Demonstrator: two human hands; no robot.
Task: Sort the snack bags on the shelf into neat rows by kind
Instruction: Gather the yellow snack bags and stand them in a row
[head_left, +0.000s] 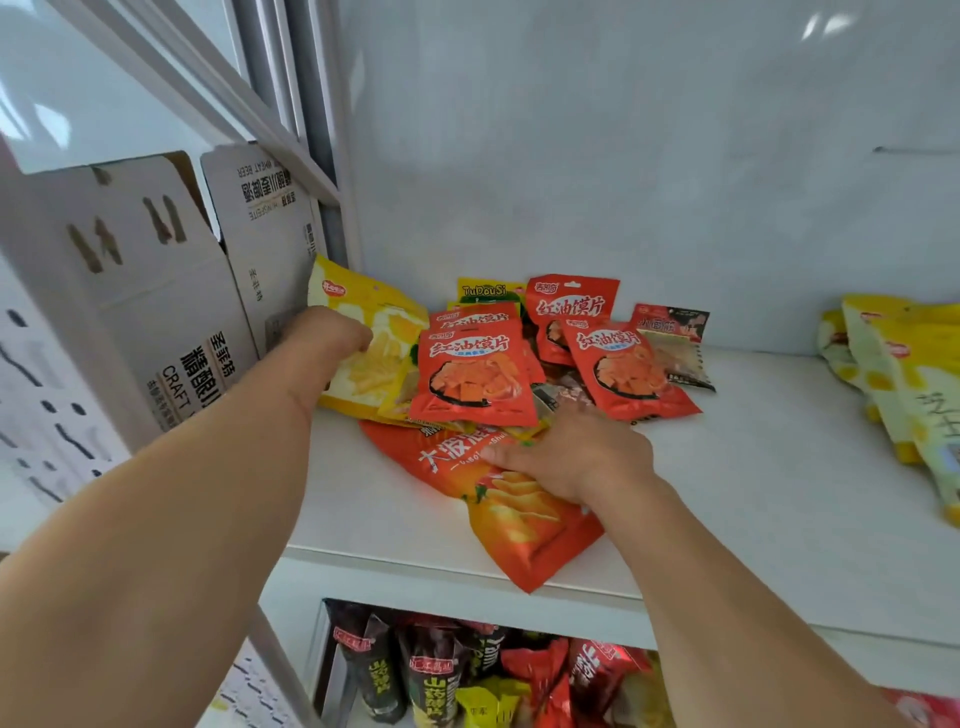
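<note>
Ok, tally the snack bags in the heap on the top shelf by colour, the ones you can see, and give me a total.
Red bags: 4 visible
Yellow bags: at least 2, the big one and the TuDouSi bag
Orange bags: 1
Dark red and black bags: 1
Total: 8 clearly visible; more bags lie part hidden under the heap and cannot be counted.

red and yellow snack bags (475, 371) heaped on shelf (753, 467)

Two bare forearms, no sleeves, short fingers (498, 453)
</note>
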